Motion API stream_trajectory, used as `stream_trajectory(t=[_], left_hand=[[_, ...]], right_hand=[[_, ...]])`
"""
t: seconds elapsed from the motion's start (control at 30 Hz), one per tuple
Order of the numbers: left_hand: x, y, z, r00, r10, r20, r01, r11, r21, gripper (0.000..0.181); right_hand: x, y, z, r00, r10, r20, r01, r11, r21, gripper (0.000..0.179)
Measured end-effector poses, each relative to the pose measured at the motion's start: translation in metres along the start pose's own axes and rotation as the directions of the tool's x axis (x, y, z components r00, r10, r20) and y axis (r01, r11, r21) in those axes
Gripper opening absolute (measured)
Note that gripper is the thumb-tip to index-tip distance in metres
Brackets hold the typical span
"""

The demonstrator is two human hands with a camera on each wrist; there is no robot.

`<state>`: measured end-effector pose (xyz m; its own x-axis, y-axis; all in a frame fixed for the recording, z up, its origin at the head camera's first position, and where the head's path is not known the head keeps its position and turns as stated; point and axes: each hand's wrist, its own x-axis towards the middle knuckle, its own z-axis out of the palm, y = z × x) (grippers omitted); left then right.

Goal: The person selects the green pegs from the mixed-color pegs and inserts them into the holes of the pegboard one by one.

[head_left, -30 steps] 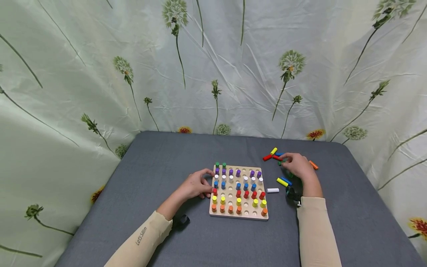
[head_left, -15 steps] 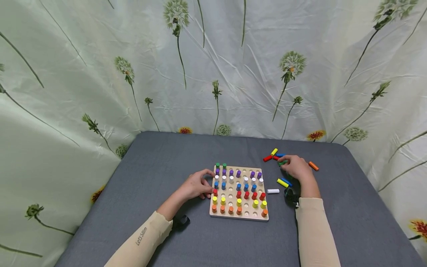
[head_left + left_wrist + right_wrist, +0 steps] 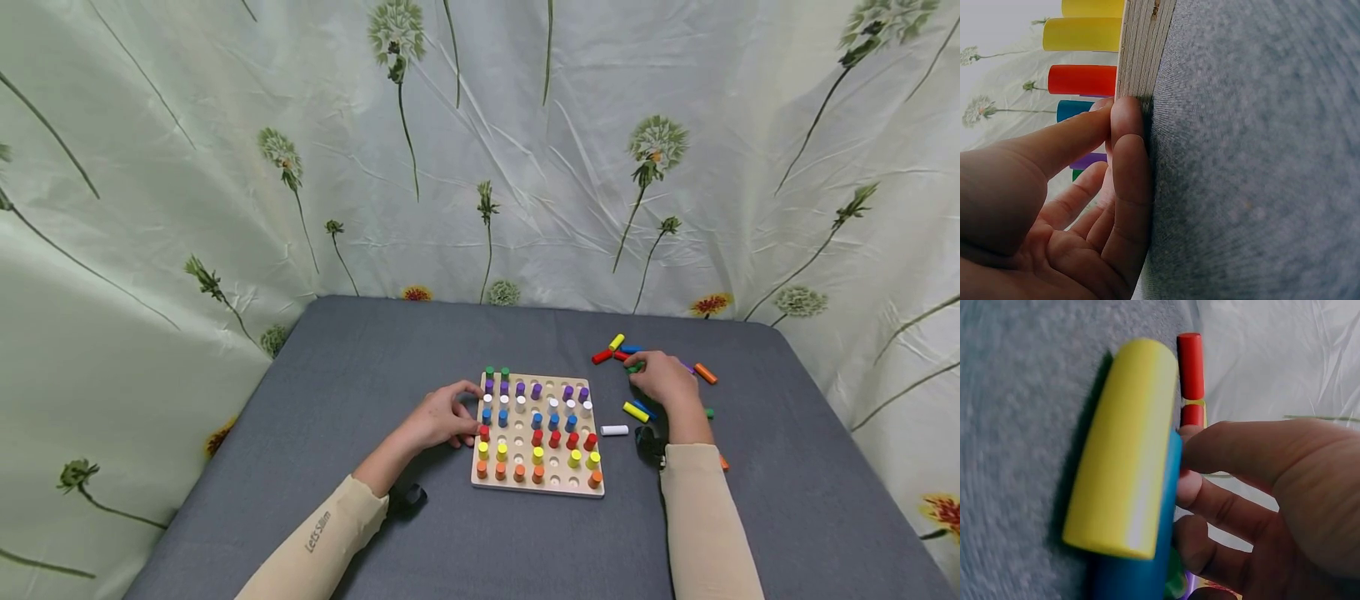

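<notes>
My left hand (image 3: 438,414) pinches the left edge of a wooden pegboard (image 3: 517,487); the left wrist view shows thumb and fingertips at its layered side. Coloured pegs stand upright in rows on the board, among bare holes. To the right, my right hand (image 3: 667,379) has its thumb and fingertips around a green peg (image 3: 634,367) lying on the table. In the right wrist view a yellow peg (image 3: 1122,450) and a blue peg (image 3: 1132,578) lie close to the camera and partly hide the fingertips.
Red pegs (image 3: 602,357), a yellow peg (image 3: 617,342) and a blue peg (image 3: 632,349) lie beyond my right hand. An orange peg (image 3: 705,373) lies to its right. A white peg (image 3: 614,430) lies beside the board. Floral cloth (image 3: 480,150) hangs behind the grey table (image 3: 375,333).
My right hand has shifted slightly, its wrist moving left and its fingertips closing in on the green peg. Purple, green and orange pegs now show beside that arm. My left hand stays on the board.
</notes>
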<state>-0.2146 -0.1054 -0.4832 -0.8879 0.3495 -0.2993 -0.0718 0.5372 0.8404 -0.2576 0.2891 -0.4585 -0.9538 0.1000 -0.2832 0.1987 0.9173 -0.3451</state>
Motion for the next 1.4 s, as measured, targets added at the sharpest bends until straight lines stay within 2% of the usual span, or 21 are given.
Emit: stream_trajectory(t=[0.13, 0.3, 0.6, 0.9, 1.1, 1.4], left_hand=[[-0.001, 0.001, 0.0, 1.0, 0.0, 0.001, 0.0, 1.0, -0.002, 0.046], [-0.002, 0.002, 0.0, 1.0, -0.006, -0.003, 0.006, 1.0, -0.007, 0.046], [-0.001, 0.001, 0.0, 1.0, -0.007, -0.002, 0.007, 1.0, -0.01, 0.046], [-0.001, 0.001, -0.001, 1.0, -0.001, -0.004, 0.001, 1.0, -0.001, 0.047], [-0.001, 0.002, -0.001, 1.0, -0.004, -0.005, 0.004, 1.0, -0.003, 0.047], [-0.001, 0.001, -0.001, 1.0, -0.004, 0.001, 0.004, 1.0, -0.007, 0.047]], right_hand=[[0.0, -0.004, 0.004, 1.0, 0.006, -0.014, -0.006, 1.0, -0.028, 0.035], [-0.001, -0.009, 0.004, 0.999, 0.0, -0.032, 0.0, 1.0, -0.001, 0.032], [-0.005, -0.018, -0.001, 0.993, -0.078, -0.088, 0.083, 0.995, 0.051, 0.029], [-0.003, -0.02, -0.001, 0.984, -0.121, -0.133, 0.133, 0.987, 0.09, 0.027], [-0.001, -0.023, -0.003, 0.972, -0.18, -0.153, 0.203, 0.967, 0.153, 0.029], [-0.009, -0.033, -0.003, 0.949, -0.257, -0.185, 0.299, 0.92, 0.255, 0.028]])
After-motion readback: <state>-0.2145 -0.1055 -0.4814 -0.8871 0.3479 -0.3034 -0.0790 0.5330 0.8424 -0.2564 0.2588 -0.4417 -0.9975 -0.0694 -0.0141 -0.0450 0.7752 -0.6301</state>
